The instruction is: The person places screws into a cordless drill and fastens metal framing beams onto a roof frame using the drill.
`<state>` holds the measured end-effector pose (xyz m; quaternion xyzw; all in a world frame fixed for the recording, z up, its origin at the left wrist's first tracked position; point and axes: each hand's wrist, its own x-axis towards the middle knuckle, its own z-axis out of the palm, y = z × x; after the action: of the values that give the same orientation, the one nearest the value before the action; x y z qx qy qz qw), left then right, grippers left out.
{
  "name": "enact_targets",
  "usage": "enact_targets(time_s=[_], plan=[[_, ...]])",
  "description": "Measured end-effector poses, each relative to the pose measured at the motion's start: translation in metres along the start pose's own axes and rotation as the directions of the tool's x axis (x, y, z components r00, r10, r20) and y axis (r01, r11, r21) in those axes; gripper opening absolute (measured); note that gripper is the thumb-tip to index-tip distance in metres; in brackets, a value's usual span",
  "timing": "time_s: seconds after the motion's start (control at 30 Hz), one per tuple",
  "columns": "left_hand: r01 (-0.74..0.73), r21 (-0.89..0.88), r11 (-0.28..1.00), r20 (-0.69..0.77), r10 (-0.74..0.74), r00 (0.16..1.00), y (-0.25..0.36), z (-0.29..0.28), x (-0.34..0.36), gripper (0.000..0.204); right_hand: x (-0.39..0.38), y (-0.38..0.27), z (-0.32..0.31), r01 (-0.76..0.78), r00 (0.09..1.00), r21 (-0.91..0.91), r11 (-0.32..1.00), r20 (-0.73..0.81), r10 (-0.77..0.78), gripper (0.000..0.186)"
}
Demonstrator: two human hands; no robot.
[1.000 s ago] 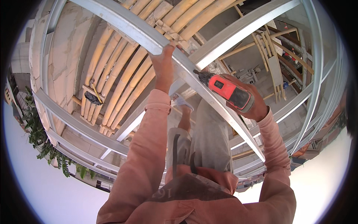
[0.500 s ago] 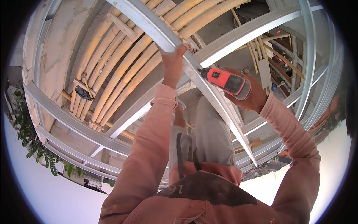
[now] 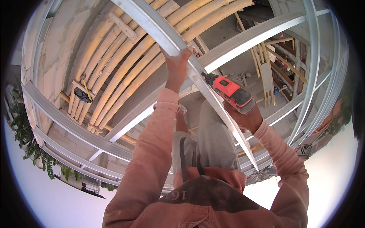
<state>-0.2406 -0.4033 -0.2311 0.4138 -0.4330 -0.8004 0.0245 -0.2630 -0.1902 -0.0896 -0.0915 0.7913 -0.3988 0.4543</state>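
Observation:
My left hand (image 3: 177,68) grips a long galvanized steel channel (image 3: 161,32) that runs diagonally past me, with fingers and thumb wrapped about its edges. In my right hand (image 3: 244,117) is a red and black cordless drill (image 3: 230,90), held from below and behind. Its black chuck (image 3: 208,77) points up-left at the side of the channel, close to where a crossing steel beam (image 3: 251,36) meets it. Whether the tip touches the metal cannot be made out. Most of the drill's handle is hidden by my fingers and the drill body.
Bamboo poles (image 3: 127,70) lie below on the left, with a hammer-like tool and black bag (image 3: 82,95) on them. More steel framing (image 3: 72,127) surrounds me. Planks and bamboo (image 3: 268,78) sit lower right. Leafy plants (image 3: 28,140) grow beyond the left edge.
My right hand has shifted left and slightly down, and the drill has tilted with its rear end lower. My left hand keeps its grip on the channel.

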Motion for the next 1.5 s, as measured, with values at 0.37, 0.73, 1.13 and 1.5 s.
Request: enact_targets(time_s=[0.37, 0.73, 1.13, 1.5], plan=[[-0.031, 0.04, 0.999, -0.01, 0.031, 0.999, -0.008, -0.002, 0.006, 0.036, 0.004, 0.009, -0.008, -0.046, 0.999, 0.037, 0.998, -0.001, 0.046, 0.034], [-0.103, 0.07, 0.992, -0.044, 0.106, 0.993, -0.015, -0.002, 0.006, 0.038, 0.005, 0.006, -0.016, -0.167, 0.985, 0.133, 0.977, 0.062, 0.16, 0.037], [0.032, 0.079, 0.996, -0.041, -0.029, 0.999, -0.008, -0.002, 0.006, 0.032, -0.002, 0.012, -0.016, -0.356, 0.933, 0.477, 0.804, 0.128, 0.338, 0.031], [0.016, 0.167, 0.986, -0.054, -0.007, 0.999, 0.001, 0.005, 0.003, 0.038, -0.022, 0.029, -0.018, -0.412, 0.904, 0.595, 0.69, 0.169, 0.393, 0.028]])
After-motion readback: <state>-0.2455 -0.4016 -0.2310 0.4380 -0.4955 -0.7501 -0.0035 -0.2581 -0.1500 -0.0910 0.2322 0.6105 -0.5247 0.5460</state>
